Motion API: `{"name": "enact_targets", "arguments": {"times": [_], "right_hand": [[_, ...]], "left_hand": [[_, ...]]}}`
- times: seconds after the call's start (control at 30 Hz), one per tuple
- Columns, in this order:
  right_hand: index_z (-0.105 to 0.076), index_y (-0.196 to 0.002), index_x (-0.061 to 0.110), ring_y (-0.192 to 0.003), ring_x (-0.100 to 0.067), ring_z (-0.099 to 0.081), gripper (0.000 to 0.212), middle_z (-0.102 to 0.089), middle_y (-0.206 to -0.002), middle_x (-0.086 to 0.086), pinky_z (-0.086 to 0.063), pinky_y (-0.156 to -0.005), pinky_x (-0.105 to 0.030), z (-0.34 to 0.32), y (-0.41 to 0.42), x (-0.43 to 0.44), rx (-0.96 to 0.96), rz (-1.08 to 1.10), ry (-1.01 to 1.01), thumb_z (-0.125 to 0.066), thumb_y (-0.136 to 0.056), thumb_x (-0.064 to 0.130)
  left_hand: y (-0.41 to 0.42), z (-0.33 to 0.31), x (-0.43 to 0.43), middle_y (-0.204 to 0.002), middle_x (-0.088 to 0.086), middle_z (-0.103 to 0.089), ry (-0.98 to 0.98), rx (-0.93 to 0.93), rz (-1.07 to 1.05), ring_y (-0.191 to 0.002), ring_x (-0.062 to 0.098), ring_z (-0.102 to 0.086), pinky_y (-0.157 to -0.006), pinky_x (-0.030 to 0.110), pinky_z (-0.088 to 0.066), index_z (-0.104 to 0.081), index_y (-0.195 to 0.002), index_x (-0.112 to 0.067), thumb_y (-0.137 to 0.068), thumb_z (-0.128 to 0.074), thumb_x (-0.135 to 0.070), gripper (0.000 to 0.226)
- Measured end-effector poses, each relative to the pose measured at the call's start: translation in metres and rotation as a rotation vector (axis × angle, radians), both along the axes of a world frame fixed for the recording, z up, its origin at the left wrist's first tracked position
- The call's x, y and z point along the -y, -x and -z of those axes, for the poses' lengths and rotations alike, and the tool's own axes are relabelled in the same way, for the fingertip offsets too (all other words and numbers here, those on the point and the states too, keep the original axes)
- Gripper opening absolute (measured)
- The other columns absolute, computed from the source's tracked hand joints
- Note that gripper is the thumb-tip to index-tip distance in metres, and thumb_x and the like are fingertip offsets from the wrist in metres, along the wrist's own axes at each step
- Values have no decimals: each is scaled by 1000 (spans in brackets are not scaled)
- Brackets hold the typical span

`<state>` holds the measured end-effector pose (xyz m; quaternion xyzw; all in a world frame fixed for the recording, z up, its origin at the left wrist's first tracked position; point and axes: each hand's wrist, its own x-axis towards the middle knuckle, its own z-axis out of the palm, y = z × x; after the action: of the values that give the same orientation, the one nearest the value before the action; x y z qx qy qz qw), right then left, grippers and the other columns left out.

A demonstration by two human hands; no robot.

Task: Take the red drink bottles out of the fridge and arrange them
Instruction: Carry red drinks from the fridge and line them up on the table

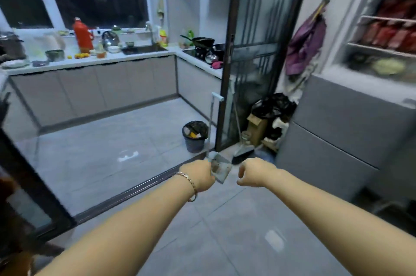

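Observation:
The fridge point(351, 122) stands at the right with its upper compartment open. Blurred red drink bottles point(391, 37) lie in rows on two wire shelves inside, with green vegetables above and below them. Both my arms reach forward over the tiled floor, well left of and below the shelves. My left hand point(200, 175), with a bracelet on its wrist, is curled into a fist seen from the back. My right hand point(254, 172) has its fingers curled in with nothing visible in it. Neither hand touches a bottle.
A long-handled dustpan point(221, 167) and a broom point(243, 152) stand on the floor just beyond my hands, by a dark sliding door frame point(227, 73). A bin point(195, 136) and a black bag point(272, 107) are close by. The far counter holds a big red bottle point(82, 36) and cookware.

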<state>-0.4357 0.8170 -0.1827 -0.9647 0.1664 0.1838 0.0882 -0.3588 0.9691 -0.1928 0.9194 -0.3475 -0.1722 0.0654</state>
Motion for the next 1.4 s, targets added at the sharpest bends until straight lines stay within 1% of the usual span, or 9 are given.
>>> {"name": "enact_targets", "arguments": {"times": [0.13, 0.3, 0.5, 0.73, 0.9, 1.0, 1.2, 1.33, 1.4], "right_hand": [[-71, -90, 12, -91, -25, -64, 27, -70, -99, -7, -49, -70, -31, -17, -6, 115, 26, 147, 48, -56, -83, 34], [-68, -102, 17, -105, -25, -61, 26, -66, -111, -3, -50, -84, -34, -39, -25, 228, 52, 299, 83, -58, -85, 34], [-67, -103, 21, -107, -22, -60, 24, -66, -113, 0, -48, -81, -31, -66, -54, 348, 117, 492, 129, -57, -85, 33], [-65, -107, 19, -107, -22, -59, 27, -64, -115, 1, -48, -85, -32, -110, -87, 482, 158, 781, 166, -55, -85, 31], [-64, -111, 15, -107, -25, -59, 30, -63, -117, -5, -48, -87, -33, -142, -105, 573, 152, 858, 230, -57, -87, 31], [-66, -107, 16, -104, -24, -60, 28, -64, -113, -3, -47, -82, -31, -153, -112, 628, 192, 878, 279, -57, -85, 30], [-66, -103, 16, -88, -23, -58, 25, -65, -104, -4, -46, -74, -29, -195, -121, 751, 243, 849, 450, -54, -86, 29], [-65, -102, 18, -90, -22, -60, 23, -65, -102, -1, -45, -71, -28, -232, -125, 836, 290, 857, 491, -54, -86, 29], [-64, -93, 18, -85, -21, -58, 20, -63, -94, 1, -43, -69, -28, -252, -129, 883, 333, 861, 524, -53, -86, 33]], "left_hand": [[-25, -20, 128, -105, 8, -62, 42, 12, 143, -96, 28, -59, -79, 36, -49, -57, -99, -14, -89, -45, -32, 24], [-54, -41, 259, -110, 9, -61, 55, 55, 299, -99, 29, -58, -80, 36, -47, -56, -103, -13, -91, -44, -29, 24], [-106, -70, 402, -116, 7, -61, 114, 135, 472, -105, 27, -58, -84, 35, -46, -57, -108, -14, -90, -46, -31, 28], [-170, -119, 575, -109, 10, -64, 178, 227, 702, -100, 29, -59, -83, 34, -46, -59, -94, -11, -87, -45, -29, 23], [-191, -151, 683, -114, 8, -62, 245, 292, 812, -104, 27, -58, -82, 31, -44, -59, -105, -13, -90, -45, -29, 27], [-199, -166, 741, -114, 7, -62, 318, 294, 821, -104, 26, -57, -82, 31, -44, -60, -107, -15, -90, -45, -28, 27], [-208, -204, 867, -91, 3, -61, 456, 287, 822, -80, 22, -56, -69, 29, -44, -60, -96, -15, -89, -46, -26, 20], [-206, -234, 950, -91, 0, -60, 524, 306, 808, -81, 19, -57, -70, 30, -47, -58, -95, -18, -89, -47, -27, 16], [-206, -251, 995, -89, 0, -59, 567, 316, 797, -80, 19, -56, -68, 29, -45, -56, -90, -19, -88, -47, -28, 13]]}}
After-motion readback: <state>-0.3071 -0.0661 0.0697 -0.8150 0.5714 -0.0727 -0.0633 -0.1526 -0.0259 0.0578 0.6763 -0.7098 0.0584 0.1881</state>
